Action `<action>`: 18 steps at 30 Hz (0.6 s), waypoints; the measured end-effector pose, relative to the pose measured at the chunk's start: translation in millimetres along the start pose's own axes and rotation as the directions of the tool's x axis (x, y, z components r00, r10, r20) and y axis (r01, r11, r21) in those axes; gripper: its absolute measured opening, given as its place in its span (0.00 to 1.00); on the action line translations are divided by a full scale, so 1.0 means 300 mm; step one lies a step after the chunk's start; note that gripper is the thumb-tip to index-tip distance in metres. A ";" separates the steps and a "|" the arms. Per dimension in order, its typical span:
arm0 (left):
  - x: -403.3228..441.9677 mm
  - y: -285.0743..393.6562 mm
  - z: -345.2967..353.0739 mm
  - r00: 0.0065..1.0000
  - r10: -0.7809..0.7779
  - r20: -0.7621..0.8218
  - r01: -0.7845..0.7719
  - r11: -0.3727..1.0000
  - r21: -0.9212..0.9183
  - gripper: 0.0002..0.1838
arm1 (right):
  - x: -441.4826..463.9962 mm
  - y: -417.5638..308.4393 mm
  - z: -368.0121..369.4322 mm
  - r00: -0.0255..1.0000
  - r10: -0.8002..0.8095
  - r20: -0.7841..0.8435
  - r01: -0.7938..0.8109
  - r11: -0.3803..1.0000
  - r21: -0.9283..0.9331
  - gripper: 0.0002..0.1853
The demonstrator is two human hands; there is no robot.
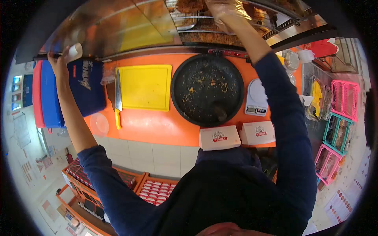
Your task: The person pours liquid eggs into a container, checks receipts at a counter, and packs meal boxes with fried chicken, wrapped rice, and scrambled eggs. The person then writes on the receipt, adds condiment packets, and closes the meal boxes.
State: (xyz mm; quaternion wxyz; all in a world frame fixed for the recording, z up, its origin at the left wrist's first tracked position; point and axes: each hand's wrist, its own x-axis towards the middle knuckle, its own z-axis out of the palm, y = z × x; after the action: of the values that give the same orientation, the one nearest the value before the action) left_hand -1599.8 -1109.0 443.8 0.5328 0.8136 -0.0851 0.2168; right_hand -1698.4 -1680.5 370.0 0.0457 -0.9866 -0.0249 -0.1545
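Note:
My left hand (59, 59) is at the lower left of the glass front (94, 29) of a display case, its fingers closed around a white tube-like piece (74, 52). Whether that piece is fixed to the glass cannot be made out. In a clear plastic glove, my right hand (228, 15) reaches into the case at the top. Around it are fried pieces of food (191, 6) on wire racks and a metal tray (185, 23). The right fingertips lie beyond the top edge of the view, so their grip is hidden.
On the orange counter (157, 128) are a yellow cutting board (145, 87), a knife (118, 94), a black round pan (189, 112) with crumbs, a kitchen scale (258, 96) and two paper boxes (219, 137). Blue cooler-like boxes (84, 98) stand left; coloured baskets (344, 100) stand right.

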 end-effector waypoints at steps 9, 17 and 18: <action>-0.080 0.131 -0.001 0.988 -0.138 0.077 0.140 0.990 -0.025 0.45 | 0.136 0.012 0.065 0.953 -0.045 0.300 0.098 0.982 -0.164 0.15; -0.077 0.128 0.025 0.987 -0.157 0.025 0.157 0.988 -0.006 0.46 | 0.084 0.002 0.078 0.891 -0.397 0.218 0.438 0.879 -0.190 0.12; -0.063 0.104 0.020 0.994 -0.105 -0.001 0.105 0.992 0.066 0.45 | 0.039 -0.091 -0.088 0.878 -0.194 0.438 0.281 0.949 -0.142 0.13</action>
State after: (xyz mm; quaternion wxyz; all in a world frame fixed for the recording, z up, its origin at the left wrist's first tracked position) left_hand -1626.7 -1129.2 459.4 0.5161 0.8344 -0.0358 0.1901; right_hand -1697.0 -1655.6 400.7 -0.0799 -0.9855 -0.1396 0.0543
